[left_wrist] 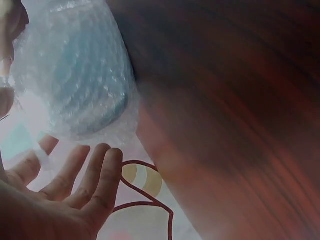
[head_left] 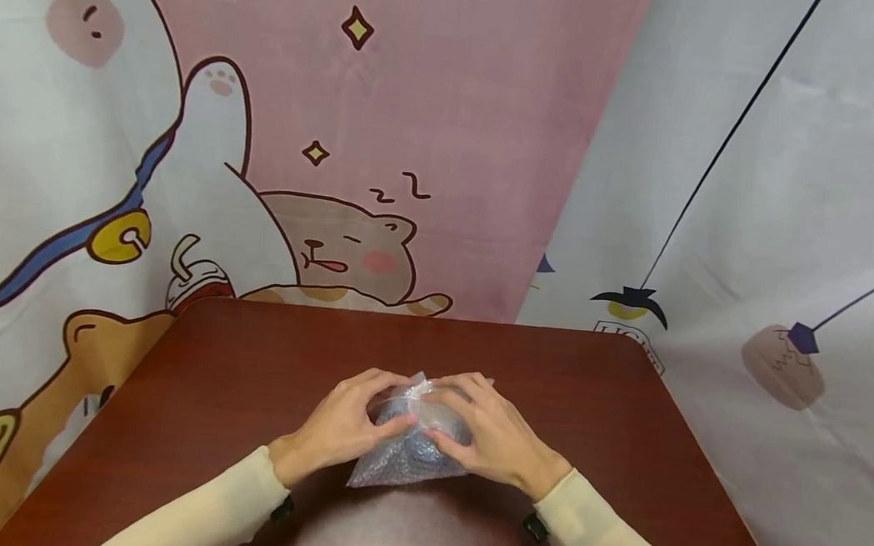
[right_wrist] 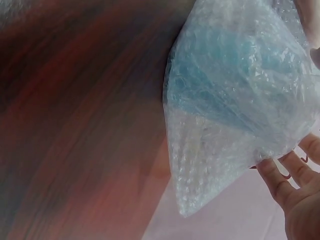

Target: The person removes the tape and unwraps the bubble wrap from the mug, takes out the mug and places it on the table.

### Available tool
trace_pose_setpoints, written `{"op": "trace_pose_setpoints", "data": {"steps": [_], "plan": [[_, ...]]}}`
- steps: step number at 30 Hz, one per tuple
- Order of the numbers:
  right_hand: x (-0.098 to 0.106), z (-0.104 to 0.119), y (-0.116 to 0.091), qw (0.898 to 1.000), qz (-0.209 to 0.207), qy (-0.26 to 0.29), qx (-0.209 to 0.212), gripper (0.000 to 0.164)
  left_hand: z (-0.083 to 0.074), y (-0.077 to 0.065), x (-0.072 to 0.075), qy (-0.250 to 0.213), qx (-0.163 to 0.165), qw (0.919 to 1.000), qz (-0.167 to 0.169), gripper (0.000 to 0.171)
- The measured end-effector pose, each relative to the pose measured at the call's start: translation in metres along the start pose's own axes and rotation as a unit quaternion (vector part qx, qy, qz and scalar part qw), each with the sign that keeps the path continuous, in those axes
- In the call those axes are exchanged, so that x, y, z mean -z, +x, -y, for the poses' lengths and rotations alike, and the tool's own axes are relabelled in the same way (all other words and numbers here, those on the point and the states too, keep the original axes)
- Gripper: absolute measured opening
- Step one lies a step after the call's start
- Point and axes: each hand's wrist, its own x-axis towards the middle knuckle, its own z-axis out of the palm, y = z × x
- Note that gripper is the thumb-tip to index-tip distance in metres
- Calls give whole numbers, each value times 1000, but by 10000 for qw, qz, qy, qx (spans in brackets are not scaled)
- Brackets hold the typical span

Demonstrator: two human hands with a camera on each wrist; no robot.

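Note:
A package of clear bubble wrap point(head_left: 411, 453) sits near the middle of the table, between both hands. Something pale blue shows through the wrap point(right_wrist: 215, 75) in the right wrist view; its kind is hidden. My left hand point(head_left: 341, 422) holds the package's upper left side, thumb on the near side and fingers along the far side. From the right, my right hand point(head_left: 498, 435) holds the top in the same way, its thumb close to the left thumb. One wrap corner sticks out toward the front left.
The reddish-brown wooden table point(head_left: 250, 378) extends around the package. Behind it hangs a cloth printed with cartoon animals point(head_left: 356, 243). Dark bands point(head_left: 536, 527) sit at both wrists, by the cream sleeves point(head_left: 602, 525).

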Motion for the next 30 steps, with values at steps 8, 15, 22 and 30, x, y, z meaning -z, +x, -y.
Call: {"op": "trace_pose_setpoints", "data": {"steps": [8,15,22,30], "plan": [[-1,0,-4,9999,-15,93,-87,45,-1,1,-3,77,104,9999,-12,60],[4,-1,-4,9998,-88,134,-150,44,-5,6,1,133,148,9997,110,60],[9,-2,-4,9986,-465,165,-205,32,-6,7,2,213,297,9992,181,62],[11,-2,-9,9939,-991,226,-428,23,-7,5,1,277,357,9987,220,64]]}}
